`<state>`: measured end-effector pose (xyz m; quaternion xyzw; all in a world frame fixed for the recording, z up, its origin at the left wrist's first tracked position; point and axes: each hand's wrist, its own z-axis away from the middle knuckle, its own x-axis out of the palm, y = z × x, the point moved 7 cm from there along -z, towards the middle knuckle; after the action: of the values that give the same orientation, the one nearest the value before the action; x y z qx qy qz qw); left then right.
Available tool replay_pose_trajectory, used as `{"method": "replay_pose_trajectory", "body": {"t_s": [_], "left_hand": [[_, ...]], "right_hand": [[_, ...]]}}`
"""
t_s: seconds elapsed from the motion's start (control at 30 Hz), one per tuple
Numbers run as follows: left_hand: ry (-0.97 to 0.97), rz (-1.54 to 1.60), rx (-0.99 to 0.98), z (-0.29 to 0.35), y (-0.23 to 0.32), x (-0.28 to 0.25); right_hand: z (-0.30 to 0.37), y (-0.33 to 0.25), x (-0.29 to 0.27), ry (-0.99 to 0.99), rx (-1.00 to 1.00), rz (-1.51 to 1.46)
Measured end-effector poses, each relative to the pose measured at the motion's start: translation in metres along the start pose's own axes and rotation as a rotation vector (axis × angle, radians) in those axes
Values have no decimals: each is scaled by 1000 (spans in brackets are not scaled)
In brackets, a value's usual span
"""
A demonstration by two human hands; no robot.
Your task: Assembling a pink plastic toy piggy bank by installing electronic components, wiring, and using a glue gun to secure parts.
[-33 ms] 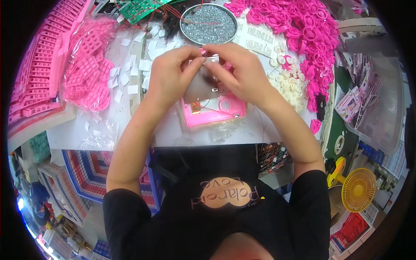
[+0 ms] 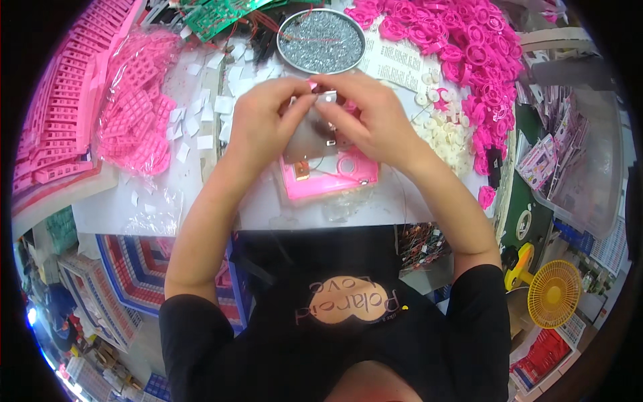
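Observation:
My left hand (image 2: 264,120) and my right hand (image 2: 375,117) meet over the bench, thumbs and forefingers pinched close together. A small pink bit (image 2: 313,85) shows at their fingertips; the rest of what they hold is hidden by the fingers. Right below lies a pink plastic casing (image 2: 321,191), its far part covered by my hands. It has a round ring, thin wires and a small copper-coloured part (image 2: 301,170) in it. Between my hands a grey-brown flat area (image 2: 305,141) shows, with small silver metal pieces (image 2: 330,127) at its right side.
Beyond my hands stands a round dish of small screws (image 2: 321,41). Green circuit boards (image 2: 224,17), white paper squares (image 2: 204,142) and bagged pink keypads (image 2: 134,107) lie to the left. Pink rings (image 2: 479,53) and cream discs (image 2: 445,137) are heaped right. A yellow fan (image 2: 554,295) stands lower right.

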<state>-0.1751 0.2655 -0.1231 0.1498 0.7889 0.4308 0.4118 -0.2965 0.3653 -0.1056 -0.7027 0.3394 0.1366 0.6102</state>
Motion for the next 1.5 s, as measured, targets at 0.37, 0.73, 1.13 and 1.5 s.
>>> {"method": "replay_pose_trajectory", "body": {"t_s": [0.37, 0.73, 1.13, 1.5], "left_hand": [[-31, -84, 257, 8, 17, -6], [5, -89, 142, 17, 8, -9], [20, -138, 227, 20, 10, -12], [2, -85, 111, 15, 6, -18]], "right_hand": [[-78, 111, -95, 440, -163, 774], [-207, 206, -146, 380, 249, 1224], [-23, 112, -176, 654, 1, 500], [22, -33, -19, -230, -165, 456]]}}
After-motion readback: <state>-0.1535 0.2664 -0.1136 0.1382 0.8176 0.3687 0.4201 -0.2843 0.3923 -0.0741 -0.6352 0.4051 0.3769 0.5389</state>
